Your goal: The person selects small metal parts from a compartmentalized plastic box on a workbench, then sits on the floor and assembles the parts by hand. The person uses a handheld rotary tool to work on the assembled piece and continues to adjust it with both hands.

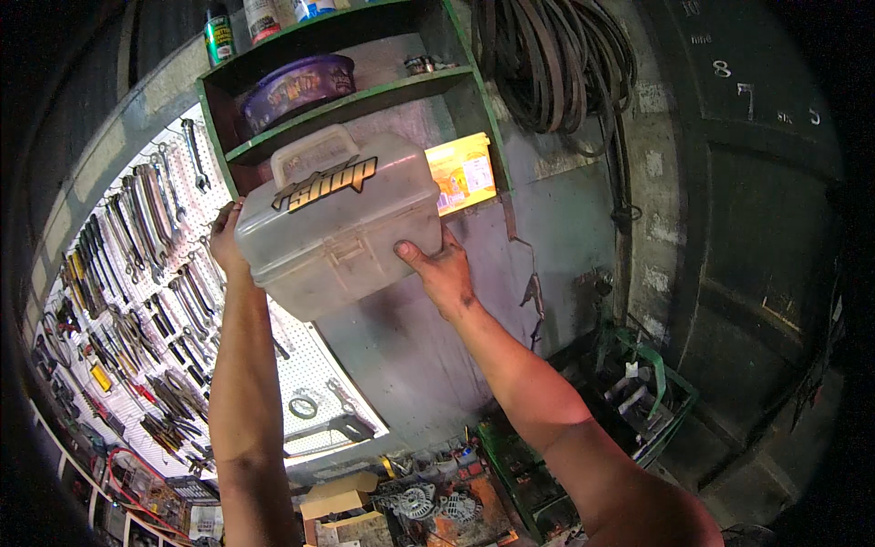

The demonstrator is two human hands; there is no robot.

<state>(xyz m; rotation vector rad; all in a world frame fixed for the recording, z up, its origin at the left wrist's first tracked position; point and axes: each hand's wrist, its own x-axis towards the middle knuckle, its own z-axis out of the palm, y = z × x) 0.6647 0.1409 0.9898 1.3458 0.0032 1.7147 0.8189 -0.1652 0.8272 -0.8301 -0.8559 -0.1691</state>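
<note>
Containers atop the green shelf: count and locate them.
3 visible: green spray can at left, red-white cylindrical can in the middle, blue-white container at right; more may be cut off above.

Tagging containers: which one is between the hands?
The clear lidded case, held between the left hand and right hand; the purple tub and yellow container sit beyond it on the green shelves.

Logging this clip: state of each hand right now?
Left hand: holding the left end of the clear plastic box, fingers mostly hidden.
Right hand: holding its right end, thumb on the front.
</note>
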